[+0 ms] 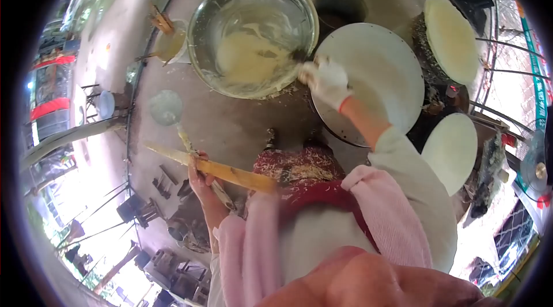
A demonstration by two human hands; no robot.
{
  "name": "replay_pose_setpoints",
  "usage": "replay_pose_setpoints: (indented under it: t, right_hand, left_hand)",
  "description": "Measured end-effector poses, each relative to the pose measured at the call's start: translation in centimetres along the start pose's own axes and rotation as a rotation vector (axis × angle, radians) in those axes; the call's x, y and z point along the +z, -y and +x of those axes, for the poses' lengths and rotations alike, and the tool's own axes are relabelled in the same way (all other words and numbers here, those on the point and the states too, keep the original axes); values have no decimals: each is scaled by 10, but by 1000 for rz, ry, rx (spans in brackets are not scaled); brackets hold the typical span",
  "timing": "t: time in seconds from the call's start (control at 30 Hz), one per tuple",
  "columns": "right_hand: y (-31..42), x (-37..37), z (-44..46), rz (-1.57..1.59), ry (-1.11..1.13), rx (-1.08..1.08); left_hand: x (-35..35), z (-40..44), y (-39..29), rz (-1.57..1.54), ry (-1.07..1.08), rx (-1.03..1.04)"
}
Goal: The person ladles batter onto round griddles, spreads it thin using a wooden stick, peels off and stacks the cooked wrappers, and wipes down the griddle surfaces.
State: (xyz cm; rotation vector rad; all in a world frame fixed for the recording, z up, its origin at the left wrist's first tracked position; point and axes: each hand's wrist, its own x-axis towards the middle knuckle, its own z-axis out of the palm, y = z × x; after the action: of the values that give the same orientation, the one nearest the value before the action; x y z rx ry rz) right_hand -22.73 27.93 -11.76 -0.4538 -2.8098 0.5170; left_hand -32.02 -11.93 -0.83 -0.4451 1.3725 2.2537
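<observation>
Nearest, I see the left hand (201,179) clasping a wooden strip (233,174) and a ladle (165,107); beyond, the gloved right hand (328,83) is by the rim of the basin (208,24), grip unclear. Two pale rounds (452,40) look done; batter (247,58) remains inside.

So your bare left hand (200,174) has a long flat yellowish wooden strip (236,175) plus the handle of a round pale-grey ladle (166,107), and your white-gloved right hand (327,81) is right by the rim of a wide shiny metal basin (194,30) with creamy yellow batter (242,60) in it, over a big round whitish plate (397,76)
</observation>
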Motion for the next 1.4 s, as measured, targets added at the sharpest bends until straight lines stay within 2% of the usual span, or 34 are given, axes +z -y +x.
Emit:
replay_pose_setpoints:
  t: [0.03,0.1,0.17,0.2,0.23,0.3,0.37,0.4,0.43,0.47,0.5,0.53,0.57,0.6,0.7,0.73,0.77,0.83,0.9,0.97,1.0,1.03,1.07,1.13,1.17,1.2,1.23,1.27,1.3,1.33,1.37,1.4]
  right_hand:
    - [-17,4,28,-14,2,108]
    - [-72,-2,66,-273,28,68]
    - [-141,-7,82,-370,-44,341]
    - [-179,-10,75,-470,-51,368]
    - [-210,-14,57,-480,-134,475]
    - [-222,-60,17,-370,-138,801]
    - [-238,-71,-50,-368,-200,1116]
    - [-236,-85,-86,-259,-99,1201]
    - [-224,-87,-121,-215,-169,1203]
    - [-169,-106,-146,-282,-306,1157]
    - [-161,-94,-186,-314,-238,1190]
    - [-151,-73,-223,-448,-99,1267]
    - [-112,-55,-249,-699,80,1193]
    - [-41,-77,-228,-577,-412,1468]
    - [42,-3,-246,-159,-866,1688]
    - [83,15,-232,-7,-962,1685]
    - [126,13,-221,146,-887,1590]
    - [181,36,-222,362,-563,1421]
    - [223,68,-241,158,-494,1185]
    - [245,53,-276,468,-654,1420]
    - [256,48,-306,485,-823,1575]
    - [267,52,-338,331,-1001,1668]
    - [302,19,-396,306,-1116,1887]
    - [323,41,-467,137,-1370,1845]
    - [345,34,-490,525,-1743,1710]
    - [360,45,-523,508,-1742,1779]
    - [386,28,-540,544,-1842,1839]
    - [391,59,-574,685,-2153,1547]
    - [413,50,-589,863,-2254,1572]
    - [425,48,-606,874,-2295,1578]
    - [431,49,-625,929,-2372,1480]
    - [436,45,-642,923,-2303,1514]
  left_hand:
    - [5,0,1,29,-2,0]
    - [14,3,5,17,-32,20]
    - [15,11,5,89,-21,13]
    - [17,15,3,109,-2,-5]
    - [20,19,1,94,48,-58]
    - [21,36,-5,113,135,-126]
    - [16,70,-5,199,234,-181]
    - [-13,94,0,96,399,-221]
    - [-27,115,-3,97,519,-241]
    - [-39,145,0,157,618,-227]
    - [-50,176,5,215,717,-205]
    - [-32,191,1,285,677,-203]
    - [0,190,0,381,627,-216]
    - [31,185,-3,453,614,-239]
    - [89,176,7,618,744,-327]
    - [101,177,10,661,795,-349]
    - [114,172,14,699,854,-378]
    - [136,156,25,763,979,-425]
    - [153,135,43,813,1094,-483]
    - [166,113,64,856,1209,-531]
    - [171,97,75,878,1261,-558]
    - [176,78,90,896,1322,-590]
    - [182,51,108,921,1405,-629]
    - [184,11,128,943,1474,-664]
    - [183,-10,137,949,1501,-672]
    - [182,-28,143,953,1526,-677]
    - [180,-49,151,956,1544,-674]
    - [178,-69,154,954,1554,-668]
    - [174,-89,158,944,1558,-657]
    - [170,-109,160,928,1557,-640]
    - [167,-128,164,911,1555,-634]
    - [161,-146,165,903,1548,-616]
